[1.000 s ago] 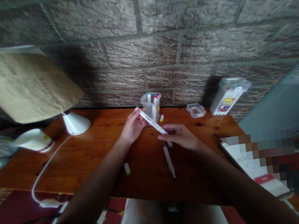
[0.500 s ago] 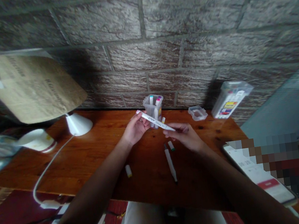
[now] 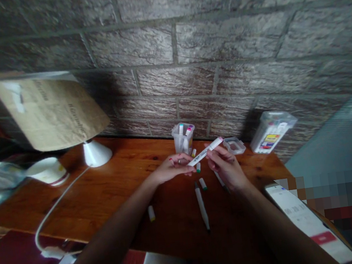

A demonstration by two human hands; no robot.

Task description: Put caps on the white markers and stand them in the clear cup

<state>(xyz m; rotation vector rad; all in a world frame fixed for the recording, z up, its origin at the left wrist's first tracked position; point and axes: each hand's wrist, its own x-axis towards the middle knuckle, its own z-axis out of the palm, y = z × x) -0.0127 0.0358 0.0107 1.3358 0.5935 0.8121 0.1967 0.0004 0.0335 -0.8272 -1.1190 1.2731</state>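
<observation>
A white marker is held in the air above the wooden table, slanting up to the right. My right hand pinches its upper half. My left hand holds its lower end, fingers curled. Just behind the hands stands a clear cup with several markers in it. Under the hands lie a capless marker, a green cap and another small green-tipped piece. A yellow-tipped cap lies nearer the front edge on the left.
A clear lid and a clear marker case sit at the back right by the brick wall. A white lamp base with its cable stands at the left under a cardboard sheet. A phone lies front right.
The marker has swung from slanting down-right to slanting up-right. My right hand moved up to its far end and my left hand dropped to the lower end. The camera tilted a little.
</observation>
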